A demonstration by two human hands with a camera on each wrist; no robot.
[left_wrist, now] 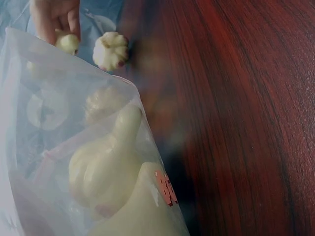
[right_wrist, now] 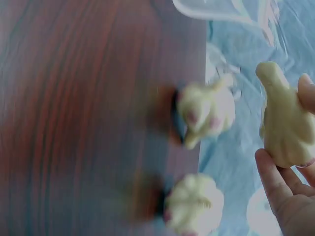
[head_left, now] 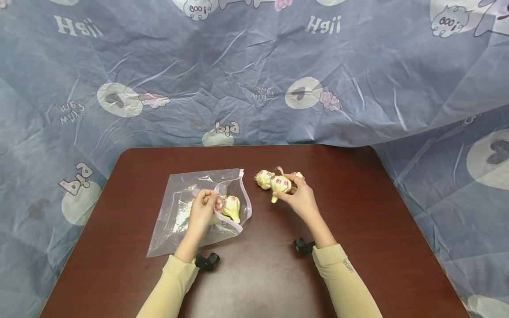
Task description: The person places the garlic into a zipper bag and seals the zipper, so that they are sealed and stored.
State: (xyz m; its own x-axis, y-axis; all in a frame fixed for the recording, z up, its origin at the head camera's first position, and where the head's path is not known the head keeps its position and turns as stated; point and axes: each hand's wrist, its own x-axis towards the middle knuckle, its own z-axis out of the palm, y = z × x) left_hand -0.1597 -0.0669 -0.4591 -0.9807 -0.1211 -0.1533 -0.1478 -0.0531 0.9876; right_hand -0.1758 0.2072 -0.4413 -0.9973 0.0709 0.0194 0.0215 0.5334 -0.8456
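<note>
My left hand (head_left: 203, 206) pinches the upper edge of a clear zip bag (head_left: 165, 221), and its mouth gapes to the right. Inside the bag lies a garlic bulb (head_left: 231, 208) near the opening; pale shapes further in are blurred by the plastic. My right hand (head_left: 301, 197) grips another garlic bulb (head_left: 280, 184) between thumb and fingers, its stem pointing down toward me in the head view. In the right wrist view, this held bulb (right_wrist: 285, 118) is apart from two bulbs on the table, one garlic bulb (right_wrist: 205, 109) and a second garlic bulb (right_wrist: 194, 205).
On the brown table (head_left: 358, 212), a loose garlic bulb (head_left: 264, 179) sits left of the right hand and another garlic bulb (head_left: 298, 176) sits partly behind it. A patterned blue cloth (head_left: 246, 79) hangs behind the table. Black wrist cameras (head_left: 207, 261) are on both wrists.
</note>
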